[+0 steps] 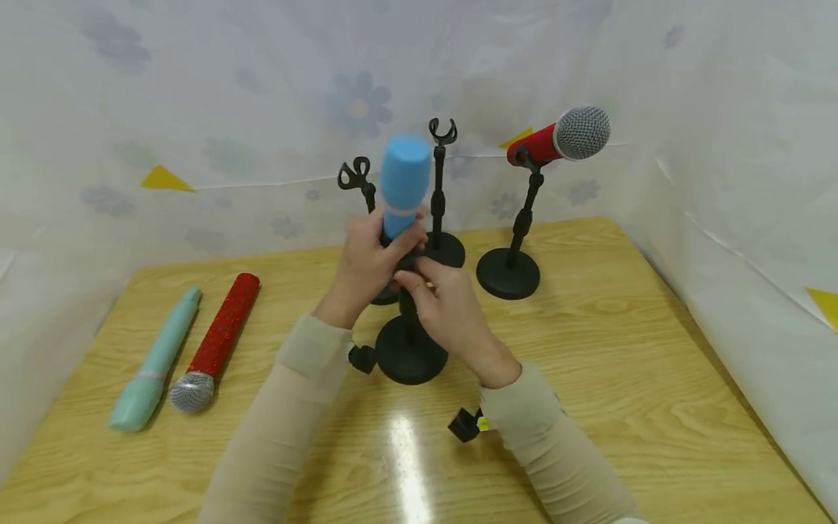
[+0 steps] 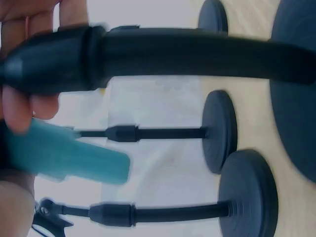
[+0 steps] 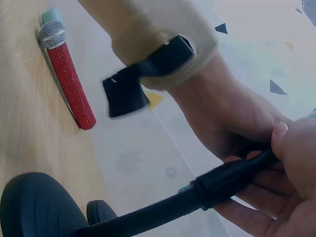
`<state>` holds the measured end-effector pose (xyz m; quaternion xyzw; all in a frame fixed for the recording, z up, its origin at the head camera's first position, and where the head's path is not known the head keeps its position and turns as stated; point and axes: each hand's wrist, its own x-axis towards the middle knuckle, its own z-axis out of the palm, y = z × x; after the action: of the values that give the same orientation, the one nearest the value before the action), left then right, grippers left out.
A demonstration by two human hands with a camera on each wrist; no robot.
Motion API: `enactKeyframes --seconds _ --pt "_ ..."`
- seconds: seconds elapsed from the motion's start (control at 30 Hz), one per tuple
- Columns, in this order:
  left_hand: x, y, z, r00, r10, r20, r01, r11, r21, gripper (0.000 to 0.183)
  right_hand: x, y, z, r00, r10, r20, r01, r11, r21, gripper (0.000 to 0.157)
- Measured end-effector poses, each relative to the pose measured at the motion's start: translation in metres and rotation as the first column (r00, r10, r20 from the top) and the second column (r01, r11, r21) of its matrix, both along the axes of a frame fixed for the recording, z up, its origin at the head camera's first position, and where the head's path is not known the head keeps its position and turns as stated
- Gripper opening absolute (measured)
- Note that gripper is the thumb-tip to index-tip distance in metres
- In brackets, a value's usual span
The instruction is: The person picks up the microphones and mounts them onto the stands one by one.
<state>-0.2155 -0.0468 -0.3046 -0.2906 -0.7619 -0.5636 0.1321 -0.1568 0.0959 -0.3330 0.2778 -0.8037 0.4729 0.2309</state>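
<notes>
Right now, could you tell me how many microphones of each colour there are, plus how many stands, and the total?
Blue microphone: 1
Mint microphone: 1
Red microphones: 2
Black stands: 4
Total: 8

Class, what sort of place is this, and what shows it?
Probably a small indoor booth set up for demonstrations, though I can't be sure: a wooden table, flower-printed sheeting hung around it, and several microphone stands.
</notes>
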Motion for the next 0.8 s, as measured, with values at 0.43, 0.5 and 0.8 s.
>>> enactKeyframes --seconds 0.43,0.5,0.8 --pt "0.005 -0.004 0.001 0.977 -0.160 0.141 0.142 0.982 0.125 0.025 -0.001 0.000 0.000 0.999 0.029 0.037 -0.029 0.999 0.014 0.014" --pt "0.007 -0.004 0.001 0.978 -0.148 0.143 0.129 0.983 0.133 0.028 -0.001 0.000 0.000 0.999 0.031 0.043 -0.032 0.999 0.020 0.014" --pt "0.013 -0.010 0.006 0.981 -0.192 0.031 0.188 0.978 0.096 0.041 -0.002 0.004 0.001 0.998 0.046 0.032 -0.048 0.998 0.039 0.013"
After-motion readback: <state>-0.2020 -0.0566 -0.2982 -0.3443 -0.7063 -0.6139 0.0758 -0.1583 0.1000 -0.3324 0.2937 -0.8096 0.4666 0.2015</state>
